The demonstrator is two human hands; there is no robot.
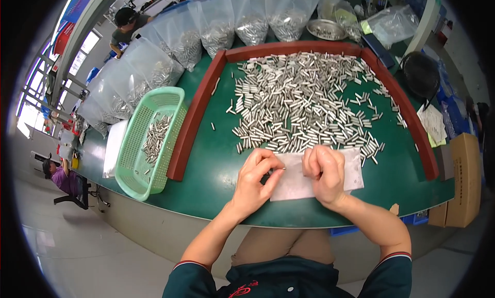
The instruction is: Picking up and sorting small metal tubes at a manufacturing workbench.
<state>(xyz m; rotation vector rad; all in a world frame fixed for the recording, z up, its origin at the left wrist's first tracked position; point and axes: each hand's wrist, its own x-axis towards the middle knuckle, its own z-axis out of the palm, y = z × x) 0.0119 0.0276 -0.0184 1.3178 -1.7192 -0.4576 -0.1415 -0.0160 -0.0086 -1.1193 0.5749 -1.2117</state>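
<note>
head view: a person stands at a green table point(216, 164), forearms coming in from the lower edge
left hand point(256, 178): fingers curled, pinching one small metal pin point(279, 169) at the fingertips
right hand point(325, 173): closed in a loose fist, resting on a white sheet point(294, 183); whether it grips pins i cannot tell
white sheet: lies flat at the near edge of the table, between and under the two hands
pile of metal pins point(304, 102): spread inside a red-brown frame point(192, 117), just beyond the hands (the nearest ones almost touch the sheet)
green basket point(149, 141): left of the frame, a few pins inside
clear bags point(216, 32): filled with pins, lined along the far and left edge
</note>
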